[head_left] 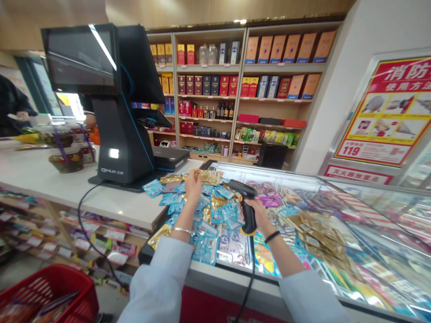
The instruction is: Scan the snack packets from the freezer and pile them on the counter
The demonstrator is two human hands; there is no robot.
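My left hand (193, 188) pinches a gold foil snack packet (209, 177) at the far edge of a heap of small blue sachets (202, 224). My right hand (259, 215) grips a black handheld barcode scanner (247, 206), its head pointing up and away from me over the heap. Its coiled-free black cable (251, 269) drops over the front of the glass-topped display freezer (370, 202). More gold packets (319, 235) lie on the glass to the right, and a few gold ones sit among the blue sachets.
A black POS terminal (101, 103) stands on the white counter (67, 188) to my left. A person (13, 105) stands beyond it. A red basket (47, 291) sits low at left, below a rack of packaged goods. Boxed liquor shelves (208, 89) fill the back wall.
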